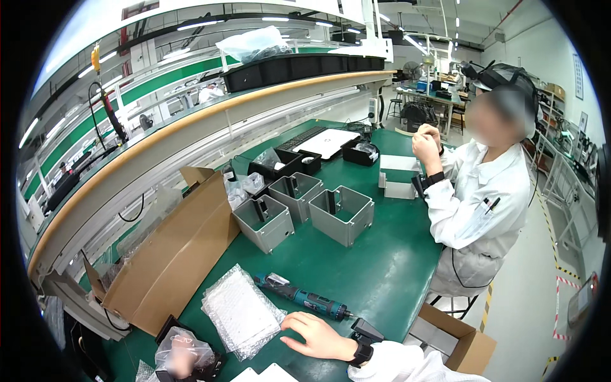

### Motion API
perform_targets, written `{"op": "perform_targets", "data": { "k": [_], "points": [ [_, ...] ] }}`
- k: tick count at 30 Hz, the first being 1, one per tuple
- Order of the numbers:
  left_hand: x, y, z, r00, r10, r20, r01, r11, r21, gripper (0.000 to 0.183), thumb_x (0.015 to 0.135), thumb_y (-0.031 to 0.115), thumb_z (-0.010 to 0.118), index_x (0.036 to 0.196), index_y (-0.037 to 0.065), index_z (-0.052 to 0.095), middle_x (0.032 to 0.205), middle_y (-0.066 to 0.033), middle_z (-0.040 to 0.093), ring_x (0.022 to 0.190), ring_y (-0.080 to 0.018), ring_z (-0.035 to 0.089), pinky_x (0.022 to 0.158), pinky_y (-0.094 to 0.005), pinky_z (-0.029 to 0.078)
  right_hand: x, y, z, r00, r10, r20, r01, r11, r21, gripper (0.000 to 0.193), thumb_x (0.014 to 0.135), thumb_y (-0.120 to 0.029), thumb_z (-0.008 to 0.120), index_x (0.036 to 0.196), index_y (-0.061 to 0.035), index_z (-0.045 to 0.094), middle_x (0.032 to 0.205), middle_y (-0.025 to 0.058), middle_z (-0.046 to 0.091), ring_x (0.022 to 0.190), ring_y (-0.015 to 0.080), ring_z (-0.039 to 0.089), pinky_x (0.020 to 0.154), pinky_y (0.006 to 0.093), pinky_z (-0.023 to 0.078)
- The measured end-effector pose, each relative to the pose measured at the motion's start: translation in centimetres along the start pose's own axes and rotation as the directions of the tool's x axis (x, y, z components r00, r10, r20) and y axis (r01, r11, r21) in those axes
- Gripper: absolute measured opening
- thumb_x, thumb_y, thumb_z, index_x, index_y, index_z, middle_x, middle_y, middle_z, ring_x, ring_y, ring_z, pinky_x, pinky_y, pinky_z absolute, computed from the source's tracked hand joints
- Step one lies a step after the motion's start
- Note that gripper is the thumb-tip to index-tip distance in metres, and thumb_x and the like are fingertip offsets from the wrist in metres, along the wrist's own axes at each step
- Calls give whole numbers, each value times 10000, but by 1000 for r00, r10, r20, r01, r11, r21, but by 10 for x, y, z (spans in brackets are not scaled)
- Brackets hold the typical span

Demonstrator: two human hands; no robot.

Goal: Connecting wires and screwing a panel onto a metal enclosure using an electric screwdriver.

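My left hand [182,358] is at the lower left, in a clear plastic bag [202,353] set in a black bin [170,326]. Its fingers are smeared and partly hidden, so what they hold cannot be made out. My right hand [315,337] hovers over or rests on the green table, palm down, fingers loosely bent and nothing in them. Beside its fingertips lies a stack of white sheets in bubble wrap [240,312]. Just beyond it is a teal and black cordless screwdriver [309,299]. White panels [264,374] show at the lower edge.
Three grey open boxes [342,216] stand mid-table. A large cardboard carton [175,254] is at the left; another carton [471,350] sits below the right table edge. Black bins [280,162] and a laptop [326,142] are farther back. A co-worker [484,184] sits at right, hands raised.
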State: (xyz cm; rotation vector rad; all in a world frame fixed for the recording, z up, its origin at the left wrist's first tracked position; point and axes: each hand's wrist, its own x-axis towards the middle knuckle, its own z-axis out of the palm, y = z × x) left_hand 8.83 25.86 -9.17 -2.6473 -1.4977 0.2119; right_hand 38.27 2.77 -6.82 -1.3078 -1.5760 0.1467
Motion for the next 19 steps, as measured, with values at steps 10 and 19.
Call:
{"op": "perform_targets", "data": {
  "k": [10,19],
  "points": [
    [-6,-32,38,916,-47,-399,-40,977,-208,213,675,151,694,818,3,641,798,-158,646,742,-302,641,669,-397,514,1,7,0,1000,-6,0,6,1000,29,165,808,-106,616,922,-27,527,913,107,543,873,294,563,756,358,465],
    [-30,-42,33,960,-240,-144,-271,-672,-689,248,834,34,606,1073,78,558,933,-28,624,790,-134,606,648,-270,500,-1,14,-1,999,38,-27,-40,995,-87,135,784,-73,610,891,-35,536,923,86,540,886,277,552,758,350,442]
  ]
}}
